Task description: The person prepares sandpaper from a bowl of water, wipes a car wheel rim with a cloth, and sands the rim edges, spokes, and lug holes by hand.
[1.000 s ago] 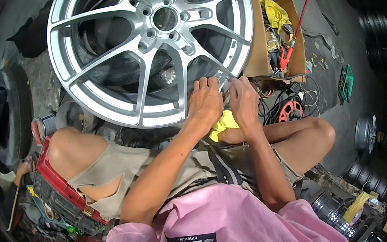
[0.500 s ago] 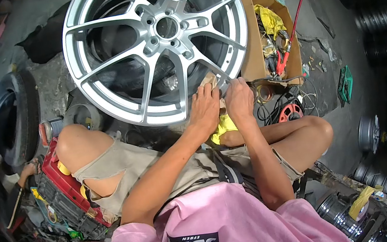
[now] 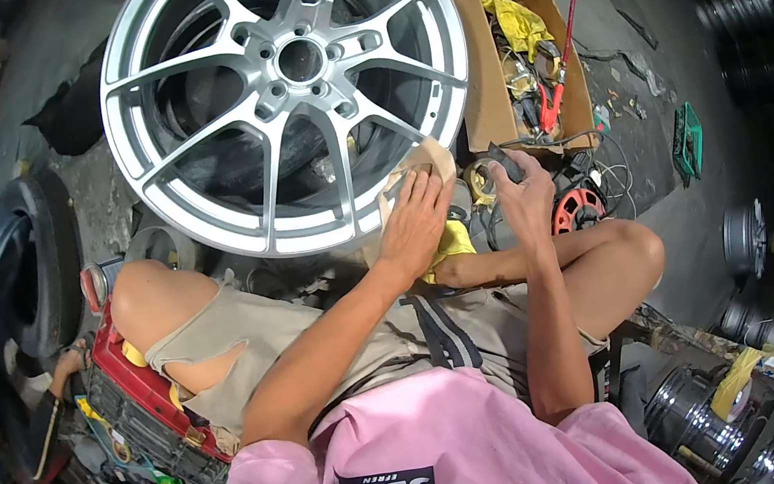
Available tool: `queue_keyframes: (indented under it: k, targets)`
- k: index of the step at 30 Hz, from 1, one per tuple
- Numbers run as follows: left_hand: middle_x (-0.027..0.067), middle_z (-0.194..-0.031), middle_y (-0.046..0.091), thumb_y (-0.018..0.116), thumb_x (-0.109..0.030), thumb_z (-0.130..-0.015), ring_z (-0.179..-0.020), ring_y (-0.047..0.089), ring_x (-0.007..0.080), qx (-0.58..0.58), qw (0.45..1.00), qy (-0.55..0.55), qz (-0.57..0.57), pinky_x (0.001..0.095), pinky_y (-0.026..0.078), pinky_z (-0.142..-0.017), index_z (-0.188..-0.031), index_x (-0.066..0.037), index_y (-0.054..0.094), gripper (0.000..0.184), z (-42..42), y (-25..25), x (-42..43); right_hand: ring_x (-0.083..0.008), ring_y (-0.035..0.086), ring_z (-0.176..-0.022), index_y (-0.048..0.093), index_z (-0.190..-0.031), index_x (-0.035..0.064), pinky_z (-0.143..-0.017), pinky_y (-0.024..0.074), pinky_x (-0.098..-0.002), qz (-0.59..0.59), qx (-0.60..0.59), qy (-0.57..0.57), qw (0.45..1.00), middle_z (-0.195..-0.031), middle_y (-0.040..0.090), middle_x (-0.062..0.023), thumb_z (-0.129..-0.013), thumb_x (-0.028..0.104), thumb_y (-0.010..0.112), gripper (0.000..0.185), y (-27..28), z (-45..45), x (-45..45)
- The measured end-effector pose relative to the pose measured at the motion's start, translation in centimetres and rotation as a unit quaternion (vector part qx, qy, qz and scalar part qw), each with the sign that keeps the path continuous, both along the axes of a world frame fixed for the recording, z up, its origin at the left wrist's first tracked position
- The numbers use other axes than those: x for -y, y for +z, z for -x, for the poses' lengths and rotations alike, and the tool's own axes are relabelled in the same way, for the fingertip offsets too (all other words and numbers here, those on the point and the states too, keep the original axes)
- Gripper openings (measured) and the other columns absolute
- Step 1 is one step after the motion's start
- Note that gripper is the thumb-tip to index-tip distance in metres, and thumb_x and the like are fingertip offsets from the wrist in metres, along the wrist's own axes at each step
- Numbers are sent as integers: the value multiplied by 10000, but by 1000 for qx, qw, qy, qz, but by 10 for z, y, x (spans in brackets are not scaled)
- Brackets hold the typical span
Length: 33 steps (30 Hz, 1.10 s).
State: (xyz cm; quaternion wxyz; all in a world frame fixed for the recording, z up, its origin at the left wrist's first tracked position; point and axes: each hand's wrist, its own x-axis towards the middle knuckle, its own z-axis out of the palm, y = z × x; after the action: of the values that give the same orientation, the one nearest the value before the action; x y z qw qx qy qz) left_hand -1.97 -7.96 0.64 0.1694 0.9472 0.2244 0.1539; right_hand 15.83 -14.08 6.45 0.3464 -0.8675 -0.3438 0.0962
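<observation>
A silver multi-spoke alloy wheel rim (image 3: pixel 270 174) lies face up over a dark tyre. My left hand (image 3: pixel 416 222) rests on its near right edge, fingers stretched out and pressing down a tan strip (image 3: pixel 440 161) that looks like masking tape or paper. The strip curls up beyond the fingertips. Just right of the rim, my right hand (image 3: pixel 526 194) is raised and apart from it, fingers closed on a small dark grey flat piece (image 3: pixel 504 163). Its exact kind is not clear. A yellow cloth (image 3: pixel 453 242) lies below my left hand.
A cardboard box (image 3: pixel 478 65) of tools and a yellow wrapper stands right of the rim, with a red hose above it. An orange reel (image 3: pixel 576 210) and cables lie near my right knee. A red toolbox (image 3: pixel 129 369) and another person's hand (image 3: pixel 71 358) are at left.
My right hand has moved right, away from the rim edge, and now shows the dark grey piece. My left hand stays at the edge; more of the tan strip shows. The view has shifted slightly.
</observation>
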Motion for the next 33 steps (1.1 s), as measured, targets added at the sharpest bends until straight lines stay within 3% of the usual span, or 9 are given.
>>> queue_keyframes:
  k: [6,11,15,22,25,27,28,30,33]
  targets:
    - [150,-1278,572,593,-81,-898,-1399,471,344,-57,998,3,-22,453,297,-1272,-1399,26,594,513,-11,1,-8,-376,697,-953,751,-1112,-47,-873,532,-432,-18,-68,16,997,-1010,710,-232,-902,190,772,317,-16,0,2]
    - [203,-1169,651,624,-22,-849,-1377,508,389,-36,999,-34,-5,453,384,-1221,-1181,64,676,347,19,12,0,-383,688,-953,748,-1071,-37,-858,529,-434,0,-8,20,1000,-981,695,-214,-891,169,762,274,-11,-2,2]
    - [240,-1220,638,662,23,-811,-1380,495,434,-21,991,3,132,491,439,-1157,-1270,90,637,464,42,23,8,-420,692,-987,739,-1056,-45,-893,529,-461,-43,-39,26,998,-1007,715,-243,-881,165,762,275,-17,1,3]
    - [243,-1353,528,646,-20,-849,-1381,469,443,0,996,22,81,507,371,-1209,-1389,89,560,557,22,22,23,-430,688,-985,682,-1009,-47,-893,522,-460,-26,-96,-7,995,-985,722,-242,-905,190,770,273,-18,3,0]
    - [223,-1346,521,631,-47,-865,-1366,468,418,-49,999,17,12,489,342,-1227,-1384,96,566,542,4,16,10,-265,674,-776,600,-952,-49,-767,522,-392,-73,-95,-22,993,-839,700,-177,-952,222,761,315,-34,3,-3]
    - [209,-1348,528,628,-63,-870,-1343,478,387,-80,997,13,-16,466,346,-1222,-1376,100,572,534,-10,15,2,-252,669,-795,569,-955,-40,-763,519,-380,-78,4,12,997,-842,686,-158,-953,210,766,319,-28,7,-1]
    - [209,-1348,528,628,-63,-870,-1343,478,387,-79,997,17,-16,466,346,-1222,-1376,100,572,534,-12,15,0,-252,669,-795,569,-955,-40,-763,519,-380,-79,5,16,997,-842,686,-158,-953,210,766,319,-25,7,-1]
    - [203,-1353,531,631,-68,-871,-1324,479,370,-76,997,11,-25,448,344,-1219,-1368,100,584,527,-10,13,-3,-387,670,-826,598,-965,-19,-805,514,-467,-36,-58,-3,998,-886,696,-191,-920,180,774,270,-16,8,-1]
    - [191,-1337,545,645,-22,-827,-1310,508,374,-78,997,25,-11,451,423,-1156,-1333,63,610,514,4,15,-7,-358,684,-801,642,-920,-26,-786,529,-448,-67,-60,-9,996,-841,708,-188,-899,198,802,276,-9,10,-2]
